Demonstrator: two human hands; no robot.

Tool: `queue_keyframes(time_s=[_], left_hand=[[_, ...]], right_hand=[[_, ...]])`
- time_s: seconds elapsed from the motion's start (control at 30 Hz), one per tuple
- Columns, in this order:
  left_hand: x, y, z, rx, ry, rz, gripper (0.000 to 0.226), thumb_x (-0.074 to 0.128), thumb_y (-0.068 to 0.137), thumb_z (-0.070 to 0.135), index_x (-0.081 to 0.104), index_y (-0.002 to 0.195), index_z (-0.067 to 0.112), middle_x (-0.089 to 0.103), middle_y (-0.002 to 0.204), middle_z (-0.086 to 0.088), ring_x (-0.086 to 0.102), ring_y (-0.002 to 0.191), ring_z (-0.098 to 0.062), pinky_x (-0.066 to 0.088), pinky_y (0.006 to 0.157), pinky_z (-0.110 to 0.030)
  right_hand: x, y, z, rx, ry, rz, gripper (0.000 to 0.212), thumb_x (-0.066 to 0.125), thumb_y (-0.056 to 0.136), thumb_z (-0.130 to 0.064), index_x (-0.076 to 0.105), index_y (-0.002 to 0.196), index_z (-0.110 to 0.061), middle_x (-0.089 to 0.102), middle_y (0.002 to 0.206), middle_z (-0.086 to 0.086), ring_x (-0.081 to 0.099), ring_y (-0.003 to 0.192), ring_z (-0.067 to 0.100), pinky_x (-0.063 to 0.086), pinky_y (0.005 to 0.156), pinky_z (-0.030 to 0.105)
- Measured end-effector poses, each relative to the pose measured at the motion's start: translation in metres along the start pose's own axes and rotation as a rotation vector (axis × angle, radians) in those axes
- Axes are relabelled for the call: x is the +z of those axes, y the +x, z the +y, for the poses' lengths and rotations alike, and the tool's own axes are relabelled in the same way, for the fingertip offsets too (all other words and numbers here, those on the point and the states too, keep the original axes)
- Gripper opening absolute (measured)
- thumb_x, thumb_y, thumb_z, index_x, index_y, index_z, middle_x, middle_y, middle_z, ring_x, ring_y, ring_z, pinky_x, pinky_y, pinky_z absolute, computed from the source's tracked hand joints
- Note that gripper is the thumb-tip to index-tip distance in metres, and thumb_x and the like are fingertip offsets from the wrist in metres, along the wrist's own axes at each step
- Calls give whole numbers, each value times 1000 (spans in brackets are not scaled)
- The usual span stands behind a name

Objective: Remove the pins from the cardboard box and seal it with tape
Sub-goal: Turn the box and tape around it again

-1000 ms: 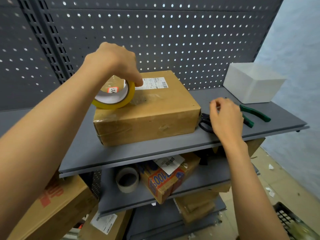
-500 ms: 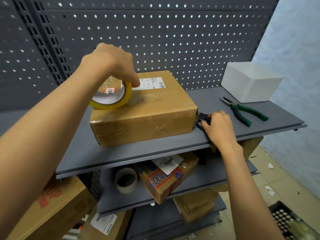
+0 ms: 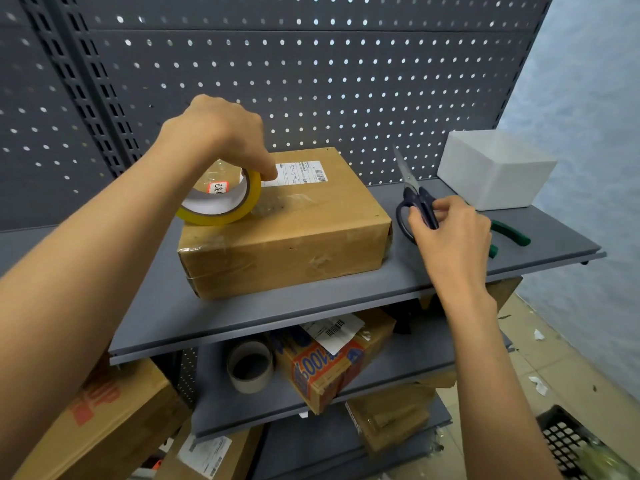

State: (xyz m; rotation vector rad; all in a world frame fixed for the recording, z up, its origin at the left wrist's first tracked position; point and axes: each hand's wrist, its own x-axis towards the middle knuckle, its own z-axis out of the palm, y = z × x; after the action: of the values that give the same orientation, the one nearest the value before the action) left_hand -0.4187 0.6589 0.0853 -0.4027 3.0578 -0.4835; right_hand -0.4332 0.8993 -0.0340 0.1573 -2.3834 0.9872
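Fingers (image 3: 266,168) of the left hand (image 3: 214,133) are curled over a yellow tape roll (image 3: 221,199), pinching its rim; the roll stands on edge on the top of the cardboard box (image 3: 287,230), at the box's 9 o'clock end. Fingers of the right hand (image 3: 450,233) are curled round the dark handles of a pair of scissors (image 3: 417,199); the blades point toward 12 o'clock and appear closed.

The cardboard box lies flat on a grey shelf (image 3: 311,306), near its middle, with a white label (image 3: 301,173) on its top at 12 o'clock. At 3 o'clock of the box, beyond the right hand, green-handled pliers (image 3: 512,233) lie on the shelf; their jaws are hidden behind the hand. A white box (image 3: 495,168) stands at 2 o'clock against the grey pegboard (image 3: 311,81) that backs the shelving.

Lower shelves carry a cardboard tape core (image 3: 251,367), a printed carton (image 3: 329,362) lying tilted, and further brown packages partly cut off from view. A tiled floor (image 3: 554,358) with paper scraps shows at 4 o'clock; a black crate (image 3: 571,445) is cut off at the corner. No pins can be made out on the box. Clear tape on its surfaces is hard to trace.
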Motion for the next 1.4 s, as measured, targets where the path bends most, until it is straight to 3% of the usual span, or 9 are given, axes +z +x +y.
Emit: queue_keyframes(time_s=[0.1, 0.2, 0.33, 0.6, 0.83, 1.03, 1.27, 1.4], left_hand=[[-1, 0, 0, -1, -10, 3, 41, 58, 79, 53, 51, 60, 17, 50, 63, -4, 48, 67, -23, 33, 66, -32], [0, 0, 0, 1, -16, 7, 40, 57, 80, 53, 51, 62, 18, 50, 64, -3, 48, 68, -23, 32, 64, -32], [0, 0, -1, 0, -38, 6, 38, 58, 79, 52, 54, 65, 17, 51, 67, -4, 51, 73, -26, 31, 66, -33], [2, 0, -6, 6, -65, 28, 41, 58, 78, 51, 51, 61, 15, 50, 62, -3, 48, 64, -23, 32, 64, -32], [4, 3, -6, 16, -73, 36, 40, 58, 79, 52, 54, 63, 15, 51, 64, -4, 52, 70, -26, 33, 65, -33], [6, 7, -9, 18, -96, 38, 42, 57, 78, 53, 55, 63, 14, 52, 64, -4, 52, 69, -25, 34, 64, -33], [8, 9, -12, 28, -110, 48, 41, 57, 77, 55, 67, 84, 16, 52, 68, -1, 52, 73, -24, 27, 49, -26], [8, 11, -11, 28, -111, 49, 41, 56, 77, 55, 65, 79, 15, 54, 68, -2, 52, 72, -23, 26, 48, -26]], right_hand=[[-5, -4, -15, -32, 79, 16, 27, 65, 85, -31, 64, 94, -6, 54, 65, -6, 55, 72, 16, 44, 71, 30], [-3, -12, -30, -91, 99, -16, 22, 67, 82, -35, 61, 86, -14, 49, 62, -15, 57, 69, 13, 45, 68, 29], [5, -23, -45, -121, 109, -75, 27, 70, 77, -37, 61, 87, -13, 56, 69, -8, 62, 74, 18, 49, 69, 31], [11, -34, -52, -134, 77, -175, 38, 67, 76, -46, 56, 93, -15, 64, 83, -4, 61, 81, 20, 47, 70, 32], [1, -39, -56, -177, -74, -237, 42, 58, 80, -56, 42, 91, -19, 46, 85, -11, 42, 74, 12, 29, 64, 27], [-4, -48, -69, -271, -170, -338, 40, 56, 80, -55, 41, 87, -18, 51, 80, -4, 46, 69, 19, 29, 56, 28], [-12, -55, -77, -288, -189, -377, 40, 58, 81, -53, 38, 89, -19, 48, 85, -4, 43, 79, 17, 28, 56, 27], [-14, -57, -78, -291, -204, -376, 39, 57, 82, -53, 39, 92, -20, 50, 91, -5, 43, 85, 17, 30, 61, 26]])
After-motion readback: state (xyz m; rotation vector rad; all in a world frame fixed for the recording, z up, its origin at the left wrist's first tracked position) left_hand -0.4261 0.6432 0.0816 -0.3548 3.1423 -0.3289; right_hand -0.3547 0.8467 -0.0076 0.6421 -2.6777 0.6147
